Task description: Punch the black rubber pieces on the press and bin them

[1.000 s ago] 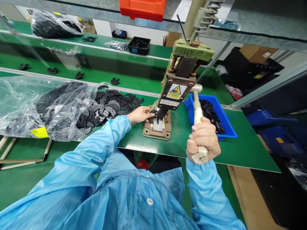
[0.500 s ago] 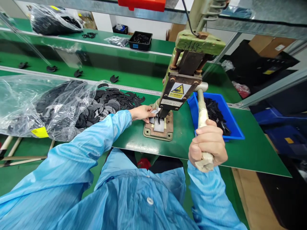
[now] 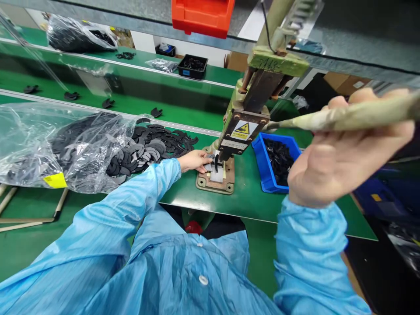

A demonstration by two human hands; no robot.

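Observation:
My left hand pinches a flat dark grey curved piece at the base of a green hand press. The piece lies under the ram, beside a small black part and a pale metal plate. Raised at the right, my right hand has its fingers round the tape-wrapped press lever, palm turned toward me. The lever is nearly level and reaches from the press head toward the right edge. A yellow warning label is on the press front.
Loose dark curved pieces spill from a clear plastic bag on the left. A blue bin of black parts stands right of the press. An orange bin sits on the shelf above. Black parts are spaced along the strip behind.
My right hand and the lever have swung up and to the right, from a steep lever to a nearly level one. The left hand stays at the press base with the piece.

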